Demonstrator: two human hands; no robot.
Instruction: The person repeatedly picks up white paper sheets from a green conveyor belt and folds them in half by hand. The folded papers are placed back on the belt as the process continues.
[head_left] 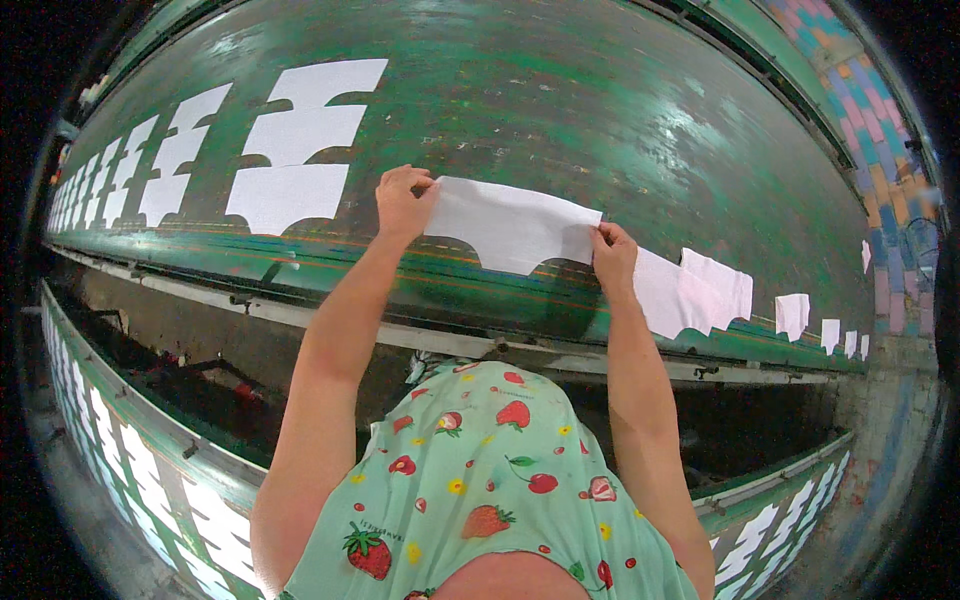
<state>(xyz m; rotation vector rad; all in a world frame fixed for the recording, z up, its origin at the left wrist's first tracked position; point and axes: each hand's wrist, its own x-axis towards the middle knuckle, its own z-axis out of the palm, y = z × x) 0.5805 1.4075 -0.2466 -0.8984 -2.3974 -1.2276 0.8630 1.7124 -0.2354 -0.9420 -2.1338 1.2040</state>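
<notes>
A white cut fabric piece [515, 228] with curved notches along its near edge is stretched between my two hands over the green table [560, 120]. My left hand [405, 203] pinches its upper left corner. At its right upper corner, my right hand [614, 256] grips the cloth between thumb and fingers. Just right of that hand lies a loose pile of similar white pieces [700, 292], overlapping one another near the table's front edge. To the left, a column of flat white pieces [287, 195] is laid end to end.
More columns of white pieces [170, 190] run off to the far left. Small white stacks [792, 315] sit along the right front edge. A metal rail [230, 300] borders the table in front of me. Behind me, another green table [215, 535] carries white pieces.
</notes>
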